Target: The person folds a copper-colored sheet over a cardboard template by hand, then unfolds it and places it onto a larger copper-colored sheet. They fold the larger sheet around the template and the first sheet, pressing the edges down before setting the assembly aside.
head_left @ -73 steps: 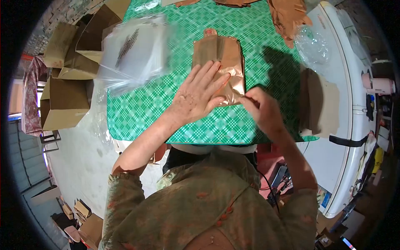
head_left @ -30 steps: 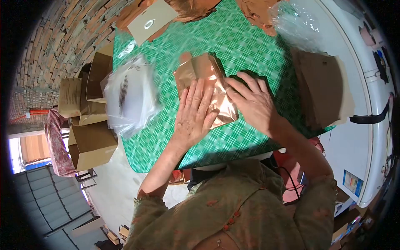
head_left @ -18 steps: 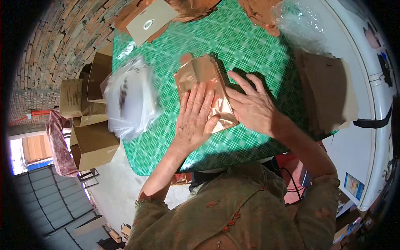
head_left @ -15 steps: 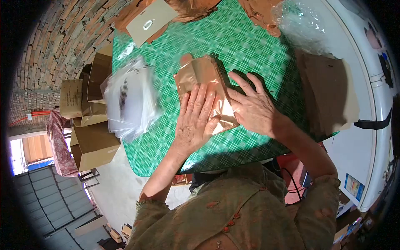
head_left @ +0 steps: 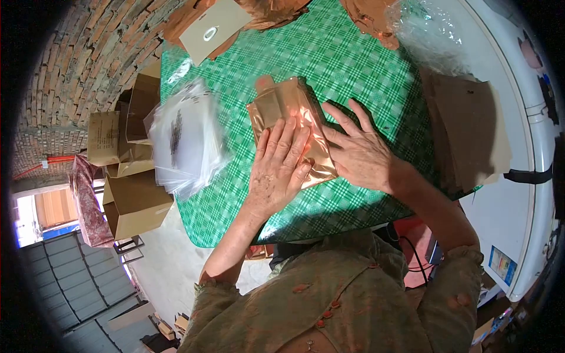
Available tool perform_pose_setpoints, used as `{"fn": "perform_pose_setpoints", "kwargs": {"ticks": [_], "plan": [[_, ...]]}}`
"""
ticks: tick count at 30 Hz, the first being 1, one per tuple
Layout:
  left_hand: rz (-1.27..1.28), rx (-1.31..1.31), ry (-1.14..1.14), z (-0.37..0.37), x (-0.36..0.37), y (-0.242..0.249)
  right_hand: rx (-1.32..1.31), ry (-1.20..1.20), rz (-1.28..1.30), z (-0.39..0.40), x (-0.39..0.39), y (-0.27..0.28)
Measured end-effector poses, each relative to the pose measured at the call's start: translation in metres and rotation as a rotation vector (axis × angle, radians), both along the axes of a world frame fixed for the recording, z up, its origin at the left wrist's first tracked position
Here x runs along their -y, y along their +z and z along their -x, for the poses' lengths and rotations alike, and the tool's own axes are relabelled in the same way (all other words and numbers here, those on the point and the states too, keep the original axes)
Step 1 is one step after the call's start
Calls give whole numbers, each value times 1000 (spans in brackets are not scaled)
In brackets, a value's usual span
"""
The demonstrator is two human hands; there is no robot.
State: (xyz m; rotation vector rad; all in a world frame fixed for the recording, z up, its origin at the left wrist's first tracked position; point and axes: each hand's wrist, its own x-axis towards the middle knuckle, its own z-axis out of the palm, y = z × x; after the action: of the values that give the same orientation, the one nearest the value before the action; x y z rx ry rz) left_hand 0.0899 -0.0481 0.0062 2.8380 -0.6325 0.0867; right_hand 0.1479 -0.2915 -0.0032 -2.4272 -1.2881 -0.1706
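A shiny copper-coloured folded foil sheet (head_left: 282, 101) lies flat on the green checked tablecloth (head_left: 329, 59), with a small tab sticking out at its far left corner. My left hand (head_left: 275, 167) rests flat on its near half, fingers stretched out and palm down. Along the right edge of the foil lies my right hand (head_left: 362, 153), palm down with fingers spread, its thumb side touching the edge. Neither hand grips anything. The part of the foil beneath my left hand is hidden.
Clear plastic bags (head_left: 188, 138) are stacked at left, beside open cardboard boxes (head_left: 138, 203). Brown sheets (head_left: 468, 129) are piled at right. Crumpled clear plastic (head_left: 426, 35), copper-coloured material (head_left: 276, 13) and a beige card (head_left: 216, 29) with a white oval lie at the far side.
My left hand has shifted very slightly right over the foil, and the glints on the foil have changed. My right hand stays almost where it was. The whole view has tilted a little.
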Motion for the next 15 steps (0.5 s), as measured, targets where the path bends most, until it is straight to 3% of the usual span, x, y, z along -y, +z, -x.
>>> {"fn": "perform_pose_setpoints", "kwargs": {"ticks": [15], "plan": [[-7,-16,13,1,0,1,16,92,63,1,11,2]]}}
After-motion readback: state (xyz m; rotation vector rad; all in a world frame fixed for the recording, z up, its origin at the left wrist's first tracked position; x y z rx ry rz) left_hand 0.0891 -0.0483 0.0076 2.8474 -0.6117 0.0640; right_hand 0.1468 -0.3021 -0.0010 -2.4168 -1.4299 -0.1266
